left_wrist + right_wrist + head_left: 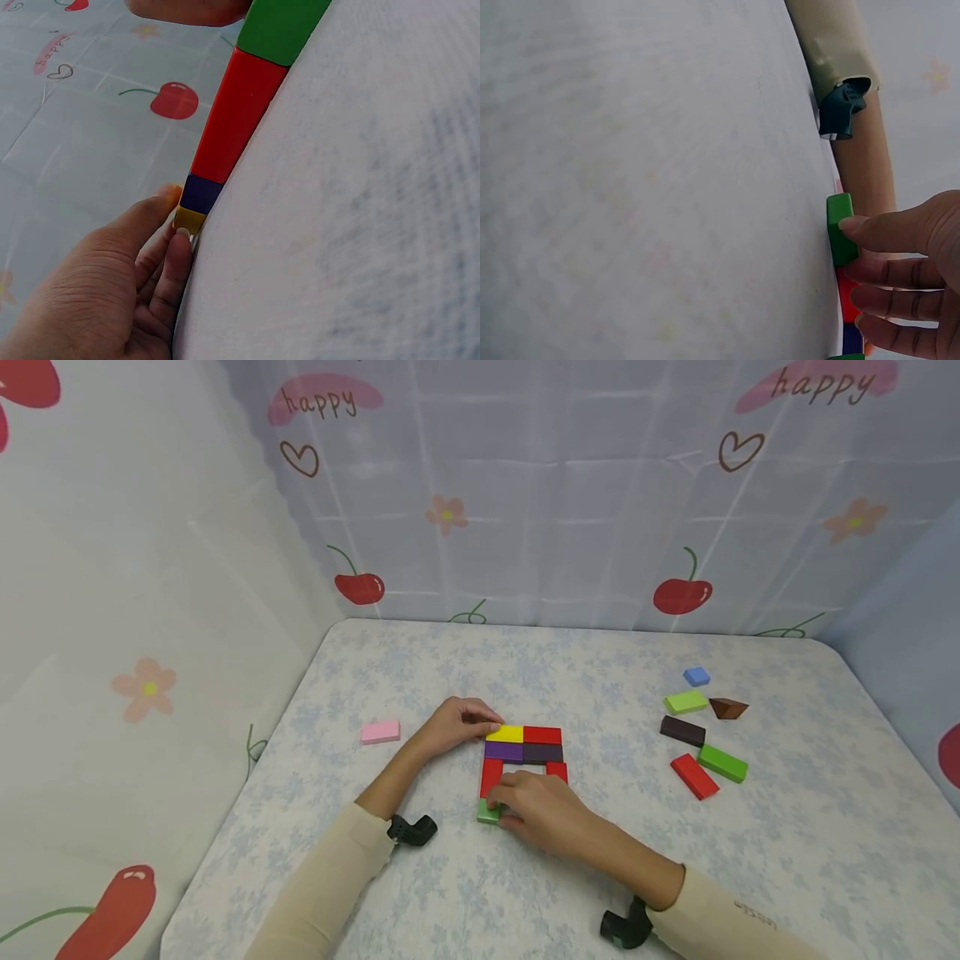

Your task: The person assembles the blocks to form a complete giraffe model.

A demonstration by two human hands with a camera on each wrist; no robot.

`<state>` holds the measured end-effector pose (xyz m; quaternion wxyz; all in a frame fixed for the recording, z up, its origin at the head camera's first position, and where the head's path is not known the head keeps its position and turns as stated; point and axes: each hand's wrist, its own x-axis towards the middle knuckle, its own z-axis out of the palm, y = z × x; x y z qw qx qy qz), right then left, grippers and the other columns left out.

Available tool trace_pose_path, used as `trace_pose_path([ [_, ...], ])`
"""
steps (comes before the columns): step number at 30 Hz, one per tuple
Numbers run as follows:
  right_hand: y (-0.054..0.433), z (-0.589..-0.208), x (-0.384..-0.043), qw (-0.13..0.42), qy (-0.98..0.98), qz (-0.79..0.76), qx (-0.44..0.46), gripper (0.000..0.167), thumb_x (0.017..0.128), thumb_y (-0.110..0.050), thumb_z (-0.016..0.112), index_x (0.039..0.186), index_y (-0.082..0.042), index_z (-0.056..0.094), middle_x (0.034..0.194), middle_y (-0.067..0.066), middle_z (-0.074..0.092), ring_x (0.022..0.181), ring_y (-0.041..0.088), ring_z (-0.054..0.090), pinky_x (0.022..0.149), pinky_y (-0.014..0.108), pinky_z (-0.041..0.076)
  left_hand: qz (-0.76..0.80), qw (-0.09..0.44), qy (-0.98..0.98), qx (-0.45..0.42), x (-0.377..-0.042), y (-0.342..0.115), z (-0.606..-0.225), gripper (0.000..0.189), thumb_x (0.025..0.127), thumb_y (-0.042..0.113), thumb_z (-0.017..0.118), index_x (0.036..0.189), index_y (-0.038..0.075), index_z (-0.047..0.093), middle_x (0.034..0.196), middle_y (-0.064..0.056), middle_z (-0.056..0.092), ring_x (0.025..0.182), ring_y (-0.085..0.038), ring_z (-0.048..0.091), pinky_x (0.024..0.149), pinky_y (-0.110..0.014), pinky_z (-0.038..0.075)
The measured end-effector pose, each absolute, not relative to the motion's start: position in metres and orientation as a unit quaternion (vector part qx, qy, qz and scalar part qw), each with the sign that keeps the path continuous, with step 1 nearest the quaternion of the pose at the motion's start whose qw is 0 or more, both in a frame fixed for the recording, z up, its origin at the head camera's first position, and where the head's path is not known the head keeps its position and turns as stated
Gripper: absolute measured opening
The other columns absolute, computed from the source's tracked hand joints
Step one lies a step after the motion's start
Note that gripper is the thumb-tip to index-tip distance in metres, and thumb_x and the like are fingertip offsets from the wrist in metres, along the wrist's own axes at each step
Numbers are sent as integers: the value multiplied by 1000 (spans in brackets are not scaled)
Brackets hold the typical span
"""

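Flat coloured blocks lie together on the table in the head view. A yellow block point(506, 734) and a red block point(542, 735) form the far row, with a purple block point(504, 751) and a dark block point(543, 752) below. Red blocks run nearward down both sides. My left hand point(454, 727) pinches the yellow block's left corner between its fingertips. At the near left corner, my right hand point(549, 814) holds a green block point(488, 812), thumb at its near side. That green block meets the left red block point(240, 112) end to end. My right hand hides the near right part.
On the right lie a blue block point(697, 677), a lime block point(686, 702), a brown triangular block point(728, 708), a dark block point(682, 731), a green block point(723, 763) and a red block point(694, 777). A pink block point(381, 732) lies left of my left hand.
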<state>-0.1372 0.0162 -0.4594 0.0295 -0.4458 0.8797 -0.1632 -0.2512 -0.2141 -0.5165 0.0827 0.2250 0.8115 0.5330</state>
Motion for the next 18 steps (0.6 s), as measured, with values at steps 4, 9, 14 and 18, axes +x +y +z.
trace_pose_path([
  [4, 20, -458, -136, 25, 879, -163, -448, 24, 85, -23, 85, 107, -19, 76, 101, -5, 70, 87, 10, 64, 69, 24, 55, 536, 83, 810, 222, -250, -213, -517, 13, 96, 22, 73, 106, 19, 81, 98, 2, 73, 67, -16, 57, 60, -28, 51],
  [9, 33, -449, -136, 17, 882, -180, -435, 22, 88, -25, 82, 108, -19, 76, 101, -5, 70, 87, 9, 64, 68, 25, 54, 537, 80, 809, 226, -252, -213, -518, 13, 96, 23, 74, 106, 21, 81, 97, 2, 73, 68, -18, 58, 60, -29, 52],
  [14, 51, -443, -136, -2, 891, -194, -411, 18, 87, -25, 82, 102, -17, 76, 98, -5, 69, 78, 8, 64, 61, 23, 49, 538, 80, 808, 227, -253, -214, -519, 13, 95, 24, 74, 106, 21, 81, 98, 2, 73, 67, -19, 59, 60, -30, 52],
  [18, 66, -441, -137, -13, 897, -198, -394, 18, 86, -21, 84, 101, -15, 76, 100, -2, 71, 82, 12, 66, 63, 26, 52, 541, 79, 807, 224, -253, -214, -520, 13, 95, 23, 75, 105, 19, 81, 98, 2, 73, 68, -20, 59, 60, -30, 52],
])
